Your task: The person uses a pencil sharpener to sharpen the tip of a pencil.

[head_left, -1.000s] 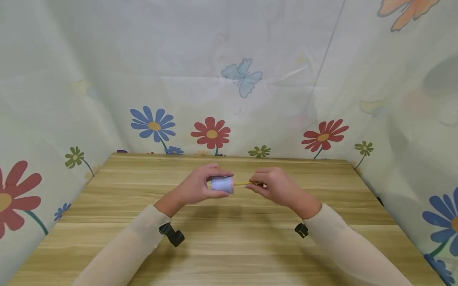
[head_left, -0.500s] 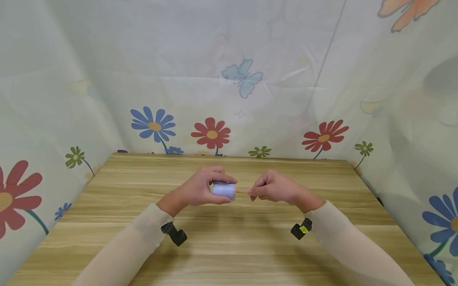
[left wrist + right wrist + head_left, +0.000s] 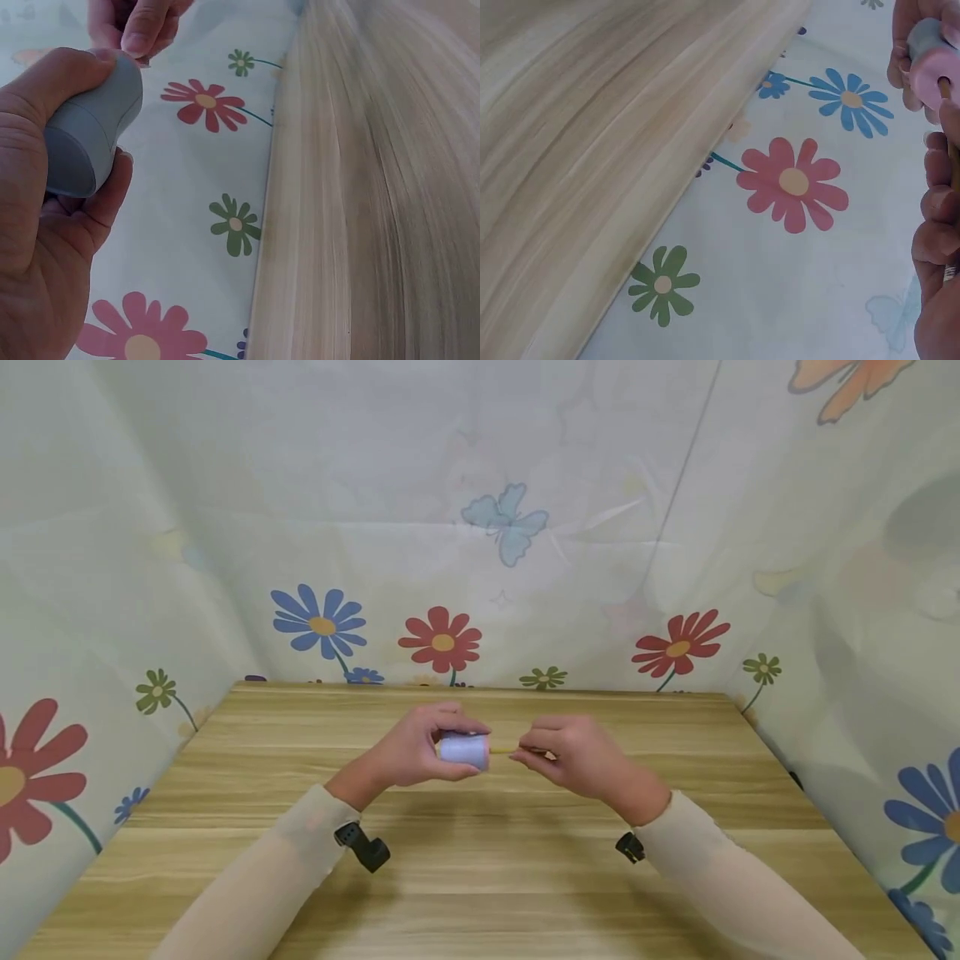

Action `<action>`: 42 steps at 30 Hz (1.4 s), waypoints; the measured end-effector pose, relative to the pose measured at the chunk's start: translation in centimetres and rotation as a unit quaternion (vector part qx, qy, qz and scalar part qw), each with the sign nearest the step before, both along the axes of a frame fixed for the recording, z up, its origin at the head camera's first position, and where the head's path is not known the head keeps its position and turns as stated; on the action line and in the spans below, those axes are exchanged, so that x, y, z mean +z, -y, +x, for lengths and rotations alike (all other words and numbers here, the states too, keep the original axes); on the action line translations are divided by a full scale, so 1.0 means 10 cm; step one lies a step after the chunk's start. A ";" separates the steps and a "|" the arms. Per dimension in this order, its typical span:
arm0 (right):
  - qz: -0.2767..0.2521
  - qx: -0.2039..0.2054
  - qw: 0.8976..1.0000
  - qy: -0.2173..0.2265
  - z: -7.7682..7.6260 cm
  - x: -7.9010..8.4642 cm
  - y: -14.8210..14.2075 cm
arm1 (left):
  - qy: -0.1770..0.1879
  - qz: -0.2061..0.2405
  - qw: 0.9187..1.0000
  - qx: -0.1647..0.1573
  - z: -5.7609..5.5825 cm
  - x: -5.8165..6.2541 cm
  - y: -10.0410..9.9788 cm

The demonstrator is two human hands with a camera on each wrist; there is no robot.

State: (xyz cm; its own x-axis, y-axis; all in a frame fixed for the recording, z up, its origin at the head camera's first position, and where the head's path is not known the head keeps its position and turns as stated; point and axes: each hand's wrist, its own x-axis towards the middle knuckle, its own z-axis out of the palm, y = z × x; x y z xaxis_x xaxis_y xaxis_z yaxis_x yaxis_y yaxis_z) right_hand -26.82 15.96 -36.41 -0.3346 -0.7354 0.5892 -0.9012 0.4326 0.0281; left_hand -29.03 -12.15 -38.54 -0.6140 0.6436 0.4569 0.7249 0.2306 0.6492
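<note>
A pale blue cylindrical pencil sharpener (image 3: pixel 462 752) lies sideways above the table, gripped by my left hand (image 3: pixel 411 748) between thumb and fingers. Its pink end (image 3: pixel 928 75) faces my right hand and has a hole in the middle. Into that hole runs a yellow pencil (image 3: pixel 502 750). My right hand (image 3: pixel 581 756) pinches the pencil a short way from the sharpener, and its fingers hide most of the shaft. In the left wrist view the grey-blue sharpener body (image 3: pixel 97 124) shows its rounded base, while the pencil is not visible there.
Both hands are held over a wood-grain table (image 3: pixel 480 877). A pale cloth (image 3: pixel 360 527) printed with flowers and butterflies hangs behind and at both sides. Each wrist wears a small black camera, one on the left sleeve (image 3: pixel 363 847), one on the right (image 3: pixel 631 847).
My right hand turned about the pencil half a second ago and has now turned back to its earlier pose. The left hand with the sharpener dipped slightly, then rose again.
</note>
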 end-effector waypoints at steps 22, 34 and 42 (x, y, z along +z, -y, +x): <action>0.000 -0.014 0.958 0.287 -0.04 0.11 0.00 | -0.002 -0.014 1.000 -0.016 -0.03 0.01 0.00; 0.023 0.037 0.983 0.176 0.00 0.16 0.01 | 0.000 -0.002 1.000 -0.024 0.00 0.08 0.01; 0.055 0.023 0.917 0.394 -0.11 0.21 -0.02 | -0.016 -0.013 0.999 -0.037 -0.02 0.03 -0.03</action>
State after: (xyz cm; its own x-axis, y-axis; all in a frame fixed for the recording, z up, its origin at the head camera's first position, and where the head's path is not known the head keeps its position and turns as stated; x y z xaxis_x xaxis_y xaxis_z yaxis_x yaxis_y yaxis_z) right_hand -27.91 16.15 -34.35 -0.5917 -0.8001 0.0988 -0.6780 0.4275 -0.5980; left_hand -29.22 -11.89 -38.22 -0.5491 0.6989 0.4583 0.7612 0.1917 0.6196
